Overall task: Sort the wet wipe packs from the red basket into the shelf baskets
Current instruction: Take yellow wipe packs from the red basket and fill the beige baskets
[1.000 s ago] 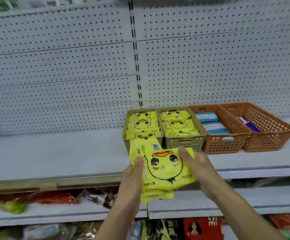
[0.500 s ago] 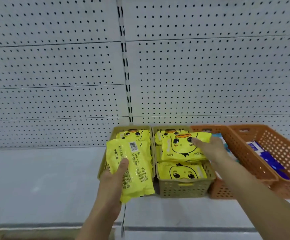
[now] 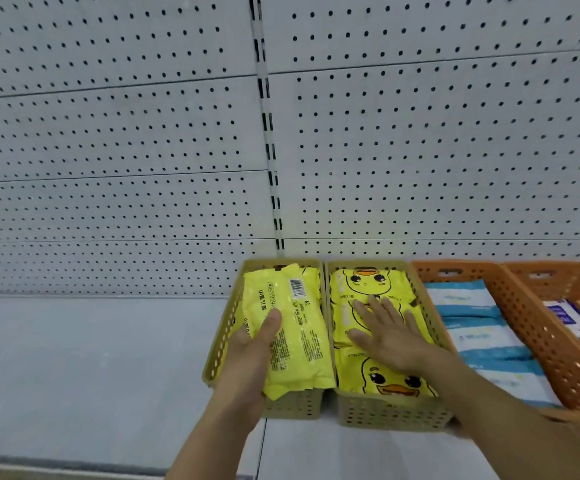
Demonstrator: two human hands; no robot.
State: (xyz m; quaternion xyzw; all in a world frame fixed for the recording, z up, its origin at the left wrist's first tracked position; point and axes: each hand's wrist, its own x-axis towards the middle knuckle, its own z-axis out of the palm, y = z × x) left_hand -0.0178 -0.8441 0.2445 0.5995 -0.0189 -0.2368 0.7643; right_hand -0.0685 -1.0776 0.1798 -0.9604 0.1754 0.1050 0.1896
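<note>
The pegboard wall [image 3: 420,133] fills the upper frame, and the grey shelf [image 3: 91,358] stretches wide across the lower left. At lower centre, the left tan basket [image 3: 219,344] touches the right tan basket [image 3: 392,412], with orange baskets [image 3: 537,341] at the right edge. The left hand [image 3: 247,362] grips a yellow wipe pack [image 3: 295,334], barcode up, over the left tan basket's front rim. The right hand [image 3: 388,336] lies flat, fingers straight, on the duck packs [image 3: 385,381].

Four baskets [image 3: 385,414] of packs [image 3: 385,379] stand side by side on the shelf [image 3: 74,358], before the pegboard [image 3: 108,133].
</note>
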